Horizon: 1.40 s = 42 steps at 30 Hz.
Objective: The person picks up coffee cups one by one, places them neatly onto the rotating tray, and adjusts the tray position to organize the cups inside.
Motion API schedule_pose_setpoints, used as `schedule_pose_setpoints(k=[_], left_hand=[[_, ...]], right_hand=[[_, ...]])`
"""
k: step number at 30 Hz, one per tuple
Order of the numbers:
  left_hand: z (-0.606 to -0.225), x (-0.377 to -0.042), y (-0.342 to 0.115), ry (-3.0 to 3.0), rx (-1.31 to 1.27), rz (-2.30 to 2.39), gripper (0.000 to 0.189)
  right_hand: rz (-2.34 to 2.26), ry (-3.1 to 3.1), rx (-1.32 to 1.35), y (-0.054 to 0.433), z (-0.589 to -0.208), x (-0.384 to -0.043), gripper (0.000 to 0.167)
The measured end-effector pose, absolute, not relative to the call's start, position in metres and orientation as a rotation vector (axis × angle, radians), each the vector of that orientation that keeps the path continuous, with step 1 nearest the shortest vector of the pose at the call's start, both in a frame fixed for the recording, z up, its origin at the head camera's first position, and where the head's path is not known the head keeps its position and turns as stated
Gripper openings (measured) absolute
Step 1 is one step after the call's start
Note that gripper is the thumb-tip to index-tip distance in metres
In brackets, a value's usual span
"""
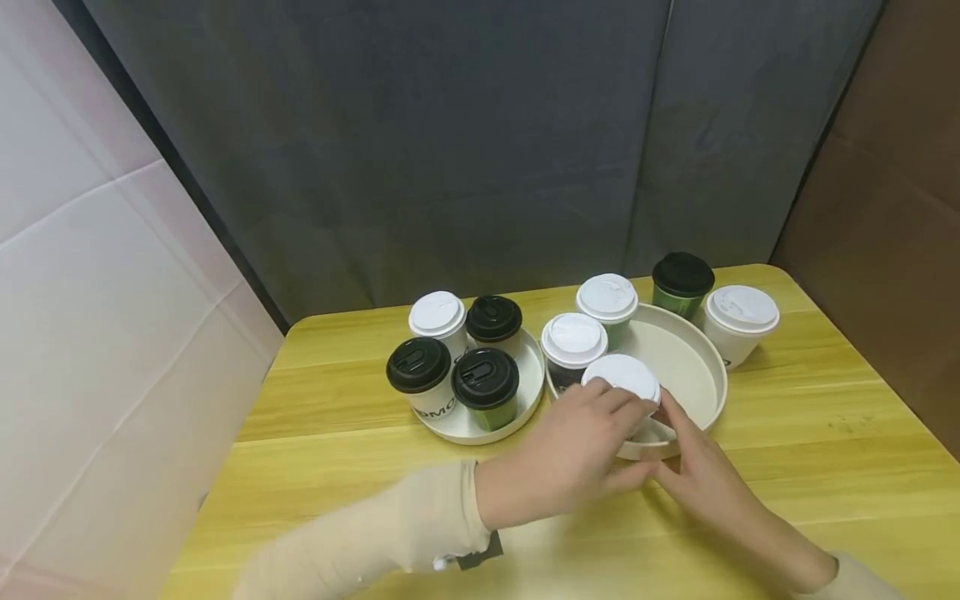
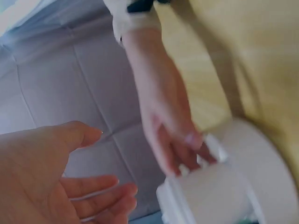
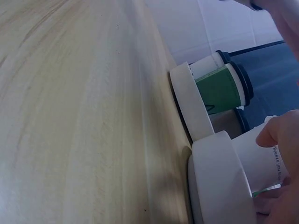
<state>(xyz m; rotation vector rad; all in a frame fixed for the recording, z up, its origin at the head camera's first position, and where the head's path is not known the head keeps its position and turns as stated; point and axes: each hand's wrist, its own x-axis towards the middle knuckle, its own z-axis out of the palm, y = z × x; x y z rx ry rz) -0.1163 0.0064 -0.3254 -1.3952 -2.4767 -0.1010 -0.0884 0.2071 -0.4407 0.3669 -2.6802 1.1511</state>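
Note:
My right hand (image 1: 705,475) grips a white-lidded paper coffee cup (image 1: 624,374) at the front of the right round tray (image 1: 693,367). Its thumb lies against the printed cup wall in the right wrist view, with the other fingers around the far side. My left hand (image 1: 573,446) hovers beside that cup, overlapping it in the head view. Seen from the left wrist, its loosely bent fingers (image 2: 93,191) stand apart from the cup and hold nothing. Two more white-lidded cups, a front one (image 1: 574,340) and a back one (image 1: 607,298), stand upright on the tray's left side.
The left round tray (image 1: 534,375) carries a white-lidded cup (image 1: 437,315) and three black-lidded cups, one with a green sleeve (image 1: 487,387). Behind the right tray stand a black-lidded green cup (image 1: 681,283) and a white-lidded cup (image 1: 741,321). A grey partition (image 1: 450,150) rises behind the table.

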Motion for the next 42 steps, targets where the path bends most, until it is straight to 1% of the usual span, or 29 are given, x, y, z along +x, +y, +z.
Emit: schedule_pose_setpoints(k=[2, 4, 8, 14, 19, 24, 31, 37, 42], left_hand=[[-0.334, -0.107, 0.005, -2.455, -1.452, -0.126, 0.049], [-0.345, -0.099, 0.004, -2.459, -1.507, -0.147, 0.046], [-0.368, -0.091, 0.0, -2.474, -1.57, -0.171, 0.048], [-0.386, -0.088, -0.004, -2.499, -1.544, -0.225, 0.048], [-0.396, -0.089, -0.006, -2.516, -1.49, -0.229, 0.043], [-0.414, -0.09, -0.008, -2.526, -1.464, -0.167, 0.039], [-0.432, -0.09, -0.005, -2.51, -1.52, -0.079, 0.048], [-0.438, -0.09, -0.001, -2.481, -1.517, -0.042, 0.058], [-0.44, -0.091, 0.003, -2.471, -1.498, -0.048, 0.062]], right_hand=[[1.16, -2.684, 0.366, 0.209, -0.439, -0.087, 0.087], [1.166, -2.691, 0.353, 0.211, -0.436, -0.086, 0.084], [1.167, -2.708, 0.356, 0.21, -0.432, -0.087, 0.082], [1.146, -2.711, 0.379, 0.204, -0.43, -0.091, 0.082], [1.126, -2.701, 0.348, 0.205, -0.431, -0.09, 0.082], [1.129, -2.712, 0.348, 0.205, -0.432, -0.091, 0.081], [1.142, -2.726, 0.344, 0.207, -0.434, -0.093, 0.079], [1.182, -2.736, 0.347, 0.208, -0.435, -0.096, 0.076], [1.163, -2.784, 0.376, 0.214, -0.43, -0.098, 0.079]])
